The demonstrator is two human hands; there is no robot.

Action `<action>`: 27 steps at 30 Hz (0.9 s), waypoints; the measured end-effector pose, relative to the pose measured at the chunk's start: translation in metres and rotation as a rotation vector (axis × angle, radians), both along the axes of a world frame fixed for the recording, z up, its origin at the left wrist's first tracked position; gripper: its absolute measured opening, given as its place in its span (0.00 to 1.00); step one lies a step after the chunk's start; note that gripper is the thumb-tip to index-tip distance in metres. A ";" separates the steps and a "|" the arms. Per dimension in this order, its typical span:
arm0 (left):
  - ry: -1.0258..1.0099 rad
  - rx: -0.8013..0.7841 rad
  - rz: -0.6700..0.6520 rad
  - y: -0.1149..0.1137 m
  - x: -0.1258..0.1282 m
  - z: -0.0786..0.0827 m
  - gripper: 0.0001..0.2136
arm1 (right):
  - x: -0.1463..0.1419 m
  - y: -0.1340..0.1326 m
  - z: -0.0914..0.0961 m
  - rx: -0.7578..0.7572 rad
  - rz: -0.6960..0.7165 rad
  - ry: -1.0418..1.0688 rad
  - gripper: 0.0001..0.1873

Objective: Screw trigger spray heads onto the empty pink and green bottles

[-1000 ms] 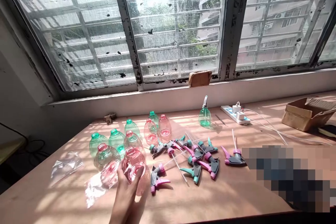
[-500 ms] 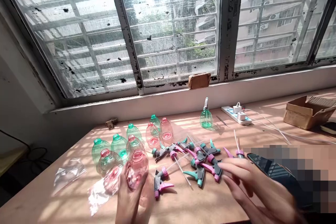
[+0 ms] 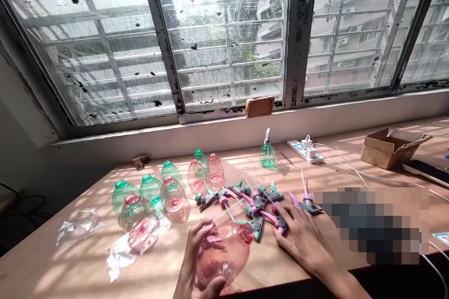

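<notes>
My left hand (image 3: 192, 254) is closed around a see-through pink bottle (image 3: 228, 252), tilted so that its threaded neck points to the right. Through its wall, part of a pink-and-grey spray head shows, lying behind it on the table. My right hand (image 3: 303, 238) reaches over a heap of trigger spray heads, thumb and fingers apart on either side of a grey spray head with a pink trigger (image 3: 275, 219). Whether the fingertips touch it is hard to see. Beside this one lies a green-triggered spray head (image 3: 255, 224). Another pink one (image 3: 306, 202) has its tube pointing up.
Several green bottles (image 3: 149, 189) and pink bottles (image 3: 173, 196) stand at left, near clear plastic wrapping (image 3: 79, 229). A green bottle with a spray top (image 3: 267, 155), a power strip (image 3: 305, 151) and a cardboard box (image 3: 384, 152) sit toward the window. White cables cross the right side.
My left hand has brought the pink bottle from the bottle group toward the table's front edge and tipped it rightward. My right hand has come down onto the spray heads. The view has shifted slightly.
</notes>
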State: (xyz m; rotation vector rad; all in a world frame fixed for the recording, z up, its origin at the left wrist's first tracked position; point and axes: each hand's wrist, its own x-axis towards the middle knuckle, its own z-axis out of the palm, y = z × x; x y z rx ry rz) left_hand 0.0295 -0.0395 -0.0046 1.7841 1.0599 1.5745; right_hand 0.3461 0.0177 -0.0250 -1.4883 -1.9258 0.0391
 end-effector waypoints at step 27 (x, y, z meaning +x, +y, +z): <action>-0.273 -0.346 0.151 0.024 0.005 -0.003 0.40 | 0.019 -0.019 -0.002 -0.478 0.140 1.552 0.38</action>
